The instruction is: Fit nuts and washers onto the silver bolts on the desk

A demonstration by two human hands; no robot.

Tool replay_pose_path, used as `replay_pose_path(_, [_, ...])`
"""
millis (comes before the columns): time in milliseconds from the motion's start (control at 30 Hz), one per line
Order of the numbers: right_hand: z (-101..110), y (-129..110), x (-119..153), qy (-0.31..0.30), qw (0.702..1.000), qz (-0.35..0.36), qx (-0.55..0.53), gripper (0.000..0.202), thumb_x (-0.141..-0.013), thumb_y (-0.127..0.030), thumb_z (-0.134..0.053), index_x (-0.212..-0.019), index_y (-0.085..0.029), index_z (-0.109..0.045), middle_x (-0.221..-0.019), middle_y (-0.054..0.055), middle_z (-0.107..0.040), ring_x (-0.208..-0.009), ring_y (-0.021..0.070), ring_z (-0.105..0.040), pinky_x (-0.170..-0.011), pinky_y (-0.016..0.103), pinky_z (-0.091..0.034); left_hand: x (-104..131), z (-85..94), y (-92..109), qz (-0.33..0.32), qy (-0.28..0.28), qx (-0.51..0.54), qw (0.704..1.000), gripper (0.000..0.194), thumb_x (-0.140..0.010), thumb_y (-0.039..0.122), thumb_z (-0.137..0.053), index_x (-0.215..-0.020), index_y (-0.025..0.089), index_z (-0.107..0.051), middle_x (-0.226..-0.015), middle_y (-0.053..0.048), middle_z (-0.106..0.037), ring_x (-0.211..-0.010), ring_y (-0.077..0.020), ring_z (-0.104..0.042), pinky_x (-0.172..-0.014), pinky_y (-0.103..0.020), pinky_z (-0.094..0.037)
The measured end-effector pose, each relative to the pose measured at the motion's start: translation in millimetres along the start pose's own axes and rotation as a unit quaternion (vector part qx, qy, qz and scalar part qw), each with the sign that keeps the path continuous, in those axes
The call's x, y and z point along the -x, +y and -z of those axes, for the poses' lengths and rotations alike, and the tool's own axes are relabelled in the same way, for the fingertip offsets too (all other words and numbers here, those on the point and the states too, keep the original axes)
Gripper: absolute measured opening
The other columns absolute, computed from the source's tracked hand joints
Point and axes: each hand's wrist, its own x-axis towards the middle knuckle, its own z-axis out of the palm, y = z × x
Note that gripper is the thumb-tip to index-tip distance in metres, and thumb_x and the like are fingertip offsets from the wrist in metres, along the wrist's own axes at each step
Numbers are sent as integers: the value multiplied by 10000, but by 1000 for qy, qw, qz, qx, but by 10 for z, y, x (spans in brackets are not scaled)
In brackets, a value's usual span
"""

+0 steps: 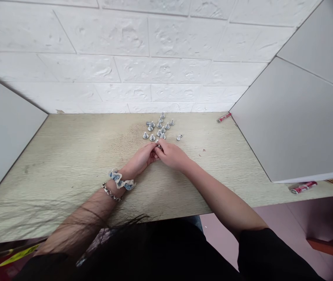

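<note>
My left hand (144,158) and my right hand (172,155) meet at the middle of the pale wooden table (75,156). Their fingers are closed around a small metal piece (158,144), mostly hidden between the fingertips; it looks like one of the bolts. Just beyond the fingertips stand several silver bolts (152,137) with wide round heads, most with their shanks up. One bolt (179,137) lies apart from the group, to the right of it.
A white brick-patterned wall (131,70) rises behind the table, with grey panels at left (5,132) and right (295,125). One red cylinder (224,117) lies by the back right corner, another (303,187) near the front right edge.
</note>
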Motion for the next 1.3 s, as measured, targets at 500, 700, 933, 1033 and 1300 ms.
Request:
replay_pose_path(500, [9,-12,-2,1,1000,-1,8,255,-909,-346,-286,-991,-179,-461,-838,73,-646,-733,217,-574,-554,279,-329,28,-44,25,3,15,-20,1000,139,-822,230,-508,-737,127,-549,-653,3,-522,-572,-68,-474,-570,-181,-418])
replay_pose_path(700, [18,-15,8,-3,1000,-2,8,263,-907,-353,-279,-988,-179,-458,-826,78,-646,-719,224,-570,-549,286,-325,38,-61,27,-7,12,-38,999,123,-818,210,-508,-732,130,-543,-649,9,-502,-565,-65,-457,-557,-176,-404])
replay_pose_path(933, [24,-9,10,-10,1000,-5,11,272,-904,-339,-275,-999,-172,-469,-839,87,-644,-726,227,-568,-559,290,-343,34,-44,8,-14,9,-59,998,134,-814,237,-524,-719,142,-526,-656,15,-489,-576,-66,-449,-573,-174,-405])
replay_pose_path(1033, [29,-13,11,-15,1000,-7,14,281,-907,-335,-273,-1011,-166,-472,-855,89,-643,-737,222,-564,-581,289,-359,18,-29,-2,-11,4,-67,998,144,-818,246,-521,-718,143,-521,-651,18,-485,-574,-65,-449,-567,-170,-406])
replay_pose_path(1300, [29,10,-8,-15,1000,14,-10,284,-915,-389,-326,-1032,-171,-465,-891,67,-646,-792,197,-576,-611,265,-359,-12,14,37,30,2,7,1000,141,-834,196,-509,-721,125,-556,-623,1,-532,-545,-65,-488,-578,-181,-460])
